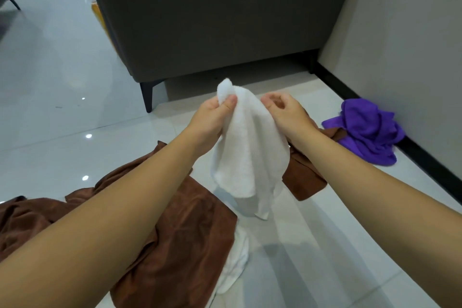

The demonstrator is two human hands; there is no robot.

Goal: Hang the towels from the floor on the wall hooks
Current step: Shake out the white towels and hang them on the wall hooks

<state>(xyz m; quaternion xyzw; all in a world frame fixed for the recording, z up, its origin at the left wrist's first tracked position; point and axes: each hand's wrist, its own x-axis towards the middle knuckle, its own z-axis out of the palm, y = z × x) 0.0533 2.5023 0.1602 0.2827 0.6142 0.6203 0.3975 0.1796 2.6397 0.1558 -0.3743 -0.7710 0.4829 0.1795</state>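
While a white terry towel is pinched by the left hand, right hand curled at its edge, grip unclear.

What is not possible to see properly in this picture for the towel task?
Head view:
- Wall hooks: none in frame.
- Right hand: grip on the raised white towel unclear, fingers curled at its edge.
- Floor white towel: partly under the large brown towel.
- Smaller brown towel: partly behind the right forearm.

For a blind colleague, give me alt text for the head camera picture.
A left hand pinches a white towel by its top, the right hand beside its edge. Brown towels and a purple towel lie on the tiled floor before dark padded furniture.
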